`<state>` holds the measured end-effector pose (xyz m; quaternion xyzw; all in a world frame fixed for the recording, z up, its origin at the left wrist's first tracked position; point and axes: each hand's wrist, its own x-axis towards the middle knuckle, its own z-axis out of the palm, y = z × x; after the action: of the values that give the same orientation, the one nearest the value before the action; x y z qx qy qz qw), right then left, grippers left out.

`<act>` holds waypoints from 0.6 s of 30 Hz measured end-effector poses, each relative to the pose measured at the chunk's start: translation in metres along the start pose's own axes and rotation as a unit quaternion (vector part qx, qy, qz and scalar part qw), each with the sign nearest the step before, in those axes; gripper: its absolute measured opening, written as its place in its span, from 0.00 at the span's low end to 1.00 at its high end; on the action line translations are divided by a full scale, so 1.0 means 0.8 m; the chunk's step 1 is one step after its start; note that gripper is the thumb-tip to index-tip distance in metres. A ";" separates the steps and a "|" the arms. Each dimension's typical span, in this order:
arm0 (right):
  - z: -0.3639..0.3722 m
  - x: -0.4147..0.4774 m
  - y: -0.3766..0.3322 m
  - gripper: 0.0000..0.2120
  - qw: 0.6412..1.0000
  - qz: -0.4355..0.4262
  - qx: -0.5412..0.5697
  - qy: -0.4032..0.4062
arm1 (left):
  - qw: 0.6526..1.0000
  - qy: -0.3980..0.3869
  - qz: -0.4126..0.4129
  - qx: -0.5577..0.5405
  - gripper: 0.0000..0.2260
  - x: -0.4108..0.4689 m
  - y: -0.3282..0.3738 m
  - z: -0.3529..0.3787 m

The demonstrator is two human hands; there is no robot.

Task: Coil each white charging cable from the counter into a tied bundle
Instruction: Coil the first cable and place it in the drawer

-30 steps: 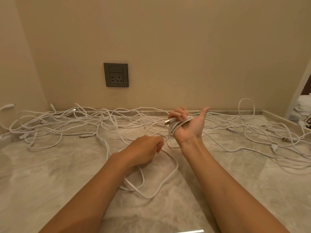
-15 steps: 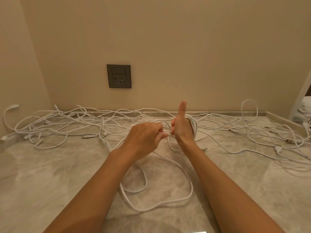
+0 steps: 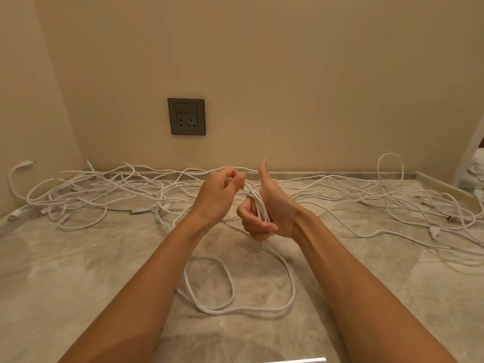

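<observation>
1. Near the middle of the counter (image 3: 78,297), raised just above its pale marbled surface, both hands work on one white cable (image 3: 259,208).
2. The right hand (image 3: 275,216) stands on edge with its thumb pointing straight up. Its fingers are curled inward and clasp several turns of the cable, which run across the palm between thumb and fingers.
3. The left hand (image 3: 216,193) hovers just beside the right thumb, slightly higher than the coil. Its fingers are bent, and the thumb and fingertips pinch a strand of the same cable that leads down into the turns in the right hand.
4. From under the right hand the loose part of the cable drops to the surface. It lies toward the near edge in two wide, overlapping loops between the two forearms.
5. Along the far edge, from the left corner to the right corner, many other white cables (image 3: 146,184) lie uncoiled in a tangle, crossing one another. A few strands arch up against the wall (image 3: 314,74) at both ends.
6. Small plug ends (image 3: 433,230) show among them, one near the left edge and one toward the right edge.
7. A grey wall socket (image 3: 186,116) sits in the beige wall above the far edge, left of the hands.
8. Beyond the raised lip at the counter's right edge something white shows, too cut off to identify.
</observation>
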<state>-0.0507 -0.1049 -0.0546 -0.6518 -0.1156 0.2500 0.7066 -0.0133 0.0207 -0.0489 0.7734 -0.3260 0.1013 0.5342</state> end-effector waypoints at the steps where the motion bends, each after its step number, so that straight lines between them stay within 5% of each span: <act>1: 0.002 0.003 0.003 0.48 0.996 -0.025 0.058 -0.056 | 1.000 -0.002 0.002 -0.007 0.14 0.000 -0.003 0.002; 6: -0.004 0.012 0.008 0.47 0.910 -0.215 0.290 -0.202 | 0.995 -0.038 -0.014 0.090 0.18 -0.012 -0.024 0.017; 12: -0.010 -0.008 -0.004 0.49 0.806 -0.357 0.469 0.050 | 0.949 -0.096 -0.009 0.300 0.08 -0.018 -0.039 0.018; 18: -0.029 -0.020 -0.001 0.44 0.716 -0.381 0.553 0.192 | 0.963 -0.031 -0.048 0.265 0.11 -0.014 -0.020 0.020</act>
<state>-0.0529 -0.1327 -0.0537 -0.0802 -0.0567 -0.1516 0.9835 -0.0155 0.0144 -0.0734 0.9047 -0.2665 0.1339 0.3041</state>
